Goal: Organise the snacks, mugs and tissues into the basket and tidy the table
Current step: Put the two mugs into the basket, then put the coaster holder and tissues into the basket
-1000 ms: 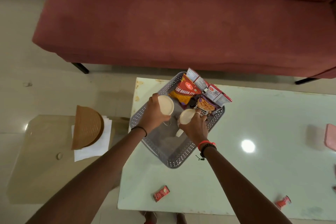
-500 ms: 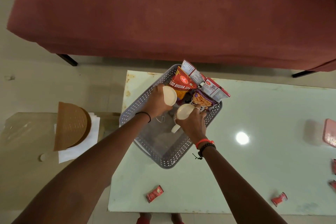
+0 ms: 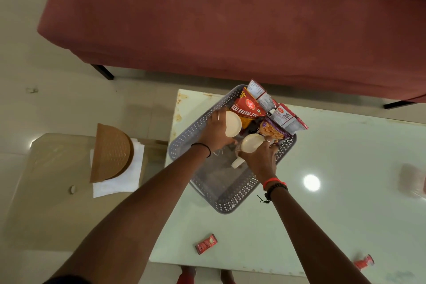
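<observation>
Gripping a mug [image 3: 233, 123] with curled fingers of left hand [image 3: 215, 136], second mug [image 3: 251, 143] likewise in right hand [image 3: 259, 159], inside basket [image 3: 232, 205] beside snack packets [image 3: 247, 108] at far rim; bare bottom toward near rim.

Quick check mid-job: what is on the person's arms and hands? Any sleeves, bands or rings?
Both forearms are bare. The left hand has a thin black band at the wrist. The right hand wears an orange-red band and a black beaded bracelet with a dangling cord at the wrist, plus a ring on one of its fingers.
</observation>
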Action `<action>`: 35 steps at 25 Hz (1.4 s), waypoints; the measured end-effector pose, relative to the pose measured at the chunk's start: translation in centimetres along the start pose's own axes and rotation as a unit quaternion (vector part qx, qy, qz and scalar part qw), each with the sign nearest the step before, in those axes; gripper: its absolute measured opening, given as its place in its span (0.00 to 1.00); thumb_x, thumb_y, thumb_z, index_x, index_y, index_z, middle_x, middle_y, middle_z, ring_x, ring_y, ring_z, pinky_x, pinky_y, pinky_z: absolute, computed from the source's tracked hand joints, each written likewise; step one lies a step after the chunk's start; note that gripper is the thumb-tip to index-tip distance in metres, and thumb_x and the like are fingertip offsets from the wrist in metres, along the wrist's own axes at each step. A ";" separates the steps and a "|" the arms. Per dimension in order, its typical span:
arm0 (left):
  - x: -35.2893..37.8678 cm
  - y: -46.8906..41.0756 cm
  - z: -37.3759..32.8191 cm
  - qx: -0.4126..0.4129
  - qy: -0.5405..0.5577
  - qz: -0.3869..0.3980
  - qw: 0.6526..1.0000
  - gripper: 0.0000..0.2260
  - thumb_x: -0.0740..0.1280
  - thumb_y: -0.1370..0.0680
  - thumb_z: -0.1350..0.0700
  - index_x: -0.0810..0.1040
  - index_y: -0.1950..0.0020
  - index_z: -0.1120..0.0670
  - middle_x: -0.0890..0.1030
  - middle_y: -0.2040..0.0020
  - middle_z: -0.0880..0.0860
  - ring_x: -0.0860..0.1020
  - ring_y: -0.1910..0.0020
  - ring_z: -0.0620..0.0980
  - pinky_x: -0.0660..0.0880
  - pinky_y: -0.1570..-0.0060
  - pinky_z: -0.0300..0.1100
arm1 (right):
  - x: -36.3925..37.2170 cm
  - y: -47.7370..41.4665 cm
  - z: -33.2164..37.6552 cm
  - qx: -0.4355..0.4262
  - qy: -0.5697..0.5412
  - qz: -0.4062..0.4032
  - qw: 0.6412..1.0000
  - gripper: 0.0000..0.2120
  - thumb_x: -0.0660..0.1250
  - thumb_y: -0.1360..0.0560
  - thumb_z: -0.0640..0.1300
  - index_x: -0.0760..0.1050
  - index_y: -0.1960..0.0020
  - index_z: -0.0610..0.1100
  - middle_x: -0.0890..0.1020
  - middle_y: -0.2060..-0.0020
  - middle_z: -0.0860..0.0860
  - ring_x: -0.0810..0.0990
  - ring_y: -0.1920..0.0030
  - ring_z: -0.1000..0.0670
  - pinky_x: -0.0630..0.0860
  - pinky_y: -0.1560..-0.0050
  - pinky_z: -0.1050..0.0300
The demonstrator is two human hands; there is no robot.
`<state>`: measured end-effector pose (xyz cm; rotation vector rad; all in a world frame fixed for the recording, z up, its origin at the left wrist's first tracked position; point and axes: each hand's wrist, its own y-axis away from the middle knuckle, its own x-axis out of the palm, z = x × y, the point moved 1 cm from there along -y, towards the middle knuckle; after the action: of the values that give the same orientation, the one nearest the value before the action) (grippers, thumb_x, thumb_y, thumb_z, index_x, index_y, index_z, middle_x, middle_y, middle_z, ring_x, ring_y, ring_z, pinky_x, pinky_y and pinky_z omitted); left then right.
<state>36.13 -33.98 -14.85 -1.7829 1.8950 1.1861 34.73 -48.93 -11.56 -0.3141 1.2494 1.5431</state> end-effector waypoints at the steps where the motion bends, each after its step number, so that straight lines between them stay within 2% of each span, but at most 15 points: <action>1: -0.6 0.5 0.0 0.004 -0.004 -0.009 1.000 0.47 0.76 0.34 0.50 0.50 0.25 0.57 0.59 0.27 0.61 0.61 0.28 0.61 0.65 0.31 0.58 | -0.1 0.2 0.1 0.002 -0.007 0.005 1.000 0.48 0.78 0.36 0.53 0.55 0.26 0.39 0.64 0.33 0.37 0.70 0.35 0.33 0.73 0.39 0.41; 4: -3.4 3.3 0.2 0.010 0.082 -0.085 0.993 0.39 0.73 0.30 0.50 0.56 0.26 0.57 0.64 0.28 0.59 0.63 0.29 0.56 0.66 0.32 0.49 | -0.7 1.3 0.5 0.007 0.031 0.013 0.999 0.50 0.76 0.35 0.54 0.50 0.24 0.41 0.64 0.32 0.36 0.68 0.33 0.34 0.71 0.37 0.39; 6: -5.8 6.3 1.5 0.009 0.136 -0.179 0.974 0.27 0.67 0.25 0.51 0.63 0.29 0.55 0.69 0.31 0.56 0.66 0.31 0.51 0.63 0.34 0.37 | -1.0 3.0 1.4 -0.037 0.111 -0.047 0.992 0.46 0.73 0.31 0.55 0.50 0.24 0.42 0.65 0.32 0.36 0.68 0.33 0.34 0.71 0.37 0.38; 8: -8.2 9.8 4.1 0.000 0.133 -0.288 0.948 0.17 0.62 0.22 0.52 0.69 0.34 0.55 0.73 0.36 0.55 0.69 0.36 0.47 0.62 0.37 0.30 | -0.3 5.2 2.8 -0.122 0.123 -0.111 0.979 0.36 0.68 0.27 0.51 0.56 0.26 0.40 0.67 0.33 0.35 0.69 0.35 0.35 0.72 0.38 0.39; 9: -9.4 11.5 5.8 -0.015 0.126 -0.331 0.935 0.14 0.61 0.21 0.54 0.71 0.36 0.55 0.74 0.39 0.55 0.71 0.38 0.48 0.63 0.39 0.30 | 0.6 6.6 3.8 -0.158 0.109 -0.107 0.976 0.30 0.66 0.26 0.48 0.61 0.29 0.38 0.69 0.35 0.35 0.70 0.36 0.35 0.73 0.40 0.40; 11: -11.1 14.7 9.7 -0.079 0.105 -0.377 0.917 0.11 0.60 0.21 0.59 0.72 0.40 0.58 0.75 0.42 0.58 0.73 0.41 0.54 0.66 0.41 0.35 | 3.1 9.4 6.1 -0.183 0.057 -0.033 0.981 0.21 0.61 0.23 0.45 0.66 0.34 0.36 0.71 0.38 0.37 0.72 0.39 0.37 0.72 0.41 0.44; 15: -12.5 18.9 15.8 -0.247 0.055 -0.323 0.912 0.15 0.61 0.23 0.62 0.69 0.36 0.64 0.70 0.38 0.64 0.68 0.39 0.64 0.66 0.41 0.53 | 10.3 14.1 10.4 -0.297 0.063 0.114 0.946 0.16 0.58 0.21 0.37 0.70 0.36 0.31 0.74 0.38 0.34 0.72 0.38 0.36 0.70 0.36 0.46; 17: -13.0 20.3 17.6 -0.274 0.048 -0.293 0.915 0.18 0.63 0.23 0.58 0.68 0.35 0.64 0.70 0.37 0.65 0.68 0.39 0.65 0.66 0.40 0.55 | 13.6 15.5 12.2 -0.273 0.062 0.197 0.940 0.14 0.55 0.20 0.36 0.71 0.40 0.30 0.74 0.41 0.35 0.72 0.38 0.37 0.68 0.37 0.49; 19: -13.1 21.0 19.3 -0.287 0.030 -0.249 0.925 0.18 0.63 0.22 0.54 0.69 0.36 0.64 0.72 0.39 0.64 0.70 0.40 0.63 0.67 0.41 0.54 | 16.2 16.1 13.7 -0.242 0.043 0.232 0.941 0.15 0.55 0.20 0.38 0.69 0.37 0.31 0.74 0.39 0.37 0.72 0.37 0.39 0.68 0.36 0.52; 21: -13.2 21.3 20.2 -0.292 0.058 -0.214 0.930 0.14 0.62 0.22 0.55 0.74 0.41 0.63 0.76 0.44 0.63 0.73 0.43 0.61 0.71 0.43 0.54 | 18.4 16.2 15.0 -0.212 0.023 0.243 0.946 0.15 0.57 0.21 0.37 0.69 0.37 0.32 0.75 0.39 0.38 0.74 0.37 0.40 0.70 0.36 0.52; 24: -13.2 21.0 20.7 -0.286 0.123 -0.215 0.926 0.10 0.61 0.23 0.59 0.78 0.48 0.63 0.80 0.50 0.61 0.78 0.50 0.59 0.74 0.49 0.49 | 20.2 15.4 16.1 -0.164 -0.001 0.244 0.956 0.13 0.55 0.22 0.35 0.70 0.40 0.31 0.77 0.43 0.36 0.77 0.42 0.38 0.74 0.43 0.49; 28: -13.4 20.6 21.2 -0.304 0.153 -0.227 0.912 0.09 0.63 0.24 0.61 0.80 0.51 0.63 0.83 0.53 0.60 0.78 0.56 0.53 0.69 0.56 0.40 | 20.4 14.4 16.3 -0.116 -0.038 0.235 0.964 0.14 0.55 0.22 0.34 0.71 0.39 0.31 0.78 0.44 0.36 0.78 0.43 0.39 0.71 0.53 0.57; 30: -13.6 20.9 21.2 -0.304 0.167 -0.239 0.907 0.08 0.64 0.24 0.61 0.81 0.51 0.63 0.84 0.53 0.60 0.77 0.58 0.51 0.68 0.56 0.38 | 20.0 14.6 16.2 -0.110 -0.063 0.230 0.965 0.15 0.56 0.21 0.36 0.71 0.36 0.34 0.79 0.42 0.39 0.78 0.42 0.41 0.69 0.52 0.61; 33: -14.1 21.5 20.7 -0.293 0.212 -0.257 0.896 0.08 0.66 0.24 0.60 0.81 0.50 0.63 0.84 0.54 0.61 0.78 0.58 0.53 0.72 0.54 0.42 | 18.3 15.1 16.1 -0.121 -0.149 0.213 0.958 0.15 0.58 0.21 0.40 0.74 0.36 0.39 0.80 0.42 0.43 0.78 0.41 0.44 0.71 0.50 0.62; 35: -14.4 21.8 20.1 -0.281 0.261 -0.259 0.887 0.09 0.66 0.24 0.60 0.81 0.49 0.64 0.83 0.52 0.62 0.80 0.55 0.58 0.76 0.48 0.49 | 16.6 15.4 15.9 -0.091 -0.220 0.214 0.947 0.17 0.61 0.22 0.46 0.73 0.35 0.42 0.79 0.40 0.45 0.77 0.39 0.46 0.74 0.47 0.60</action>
<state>12.32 -11.87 -9.47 -2.9299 1.1650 1.1885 21.62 -24.74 -8.86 0.1991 0.8525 1.9710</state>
